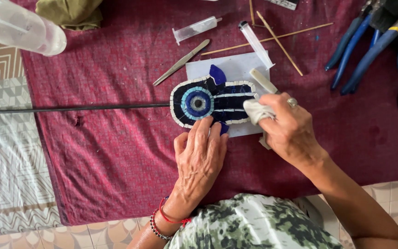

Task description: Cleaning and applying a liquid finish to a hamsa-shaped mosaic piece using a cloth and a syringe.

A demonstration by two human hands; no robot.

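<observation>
On a dark red cloth (116, 152) spread over a patterned tile floor (5, 138), we bend over a hand-shaped mosaic piece (210, 101) lying on a white backing sheet (236, 67), directly ahead of both hands. It looks stiff, fairly heavy for its size and brittle, its glass tiles glossy and probably slick; we judge it best steadied flat from above or gripped by its rim. Dark blue tiles fill it, white tiles edge it, and a blue-and-turquoise eye sits at its centre. Our left hand (199, 157) rests open, fingertips pressing the near edge. Our right hand (286, 129) pinches a pale rag (256, 111) and a pale-handled tool (263, 80) against the piece's right end. Beyond lie tweezers (181, 62), two syringes (196, 28), wooden sticks (277, 37) and blue-handled pliers (369, 50).
</observation>
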